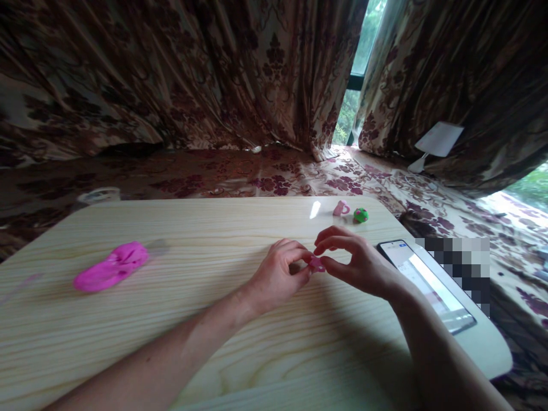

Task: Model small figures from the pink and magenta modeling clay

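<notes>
Head view shows me the left hand [276, 275] pinching a pink lump [317, 264]. Whether the right hand [363, 261] grips too, I can't tell.

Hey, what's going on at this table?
Someone's bare hands are busy over a pale wood-grain table. The left hand pinches a small pink piece, with the right hand close against it. A pink mug-shaped piece and a round green piece with pink spots sit beyond. A long bright-pink lump lies to the left, a lit black-edged phone to the right.
</notes>
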A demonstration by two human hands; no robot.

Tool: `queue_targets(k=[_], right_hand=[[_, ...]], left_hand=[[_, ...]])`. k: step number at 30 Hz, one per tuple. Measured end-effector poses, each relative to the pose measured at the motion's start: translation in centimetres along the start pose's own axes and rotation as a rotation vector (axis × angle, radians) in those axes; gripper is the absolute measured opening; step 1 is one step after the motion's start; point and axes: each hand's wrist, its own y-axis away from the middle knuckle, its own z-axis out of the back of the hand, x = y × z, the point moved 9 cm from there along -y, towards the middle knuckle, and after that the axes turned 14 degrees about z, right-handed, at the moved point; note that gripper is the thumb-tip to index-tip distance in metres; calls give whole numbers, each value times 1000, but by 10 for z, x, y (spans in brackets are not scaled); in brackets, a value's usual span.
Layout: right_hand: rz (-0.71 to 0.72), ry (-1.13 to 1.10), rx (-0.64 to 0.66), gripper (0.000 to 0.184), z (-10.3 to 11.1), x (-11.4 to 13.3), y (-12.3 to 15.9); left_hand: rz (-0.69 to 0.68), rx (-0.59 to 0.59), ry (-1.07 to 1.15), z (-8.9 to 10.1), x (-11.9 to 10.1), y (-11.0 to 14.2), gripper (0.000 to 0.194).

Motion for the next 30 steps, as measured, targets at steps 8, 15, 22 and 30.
queue_targets(k=[8,15,22,30], right_hand=[[-33,-15,10,11,-1,-6,2],[-54,30,17,7,-3,-9,2],[-59,61,1,6,-4,-11,3],[-96,49,-12,7,-6,-16,5]], left_hand=[[-8,2,-33,0,0,-1,16],[13,7,-63,-1,-1,0,16],[57,-65,-44,4,2,-1,14],[123,-109,-43,11,1,-2,10]])
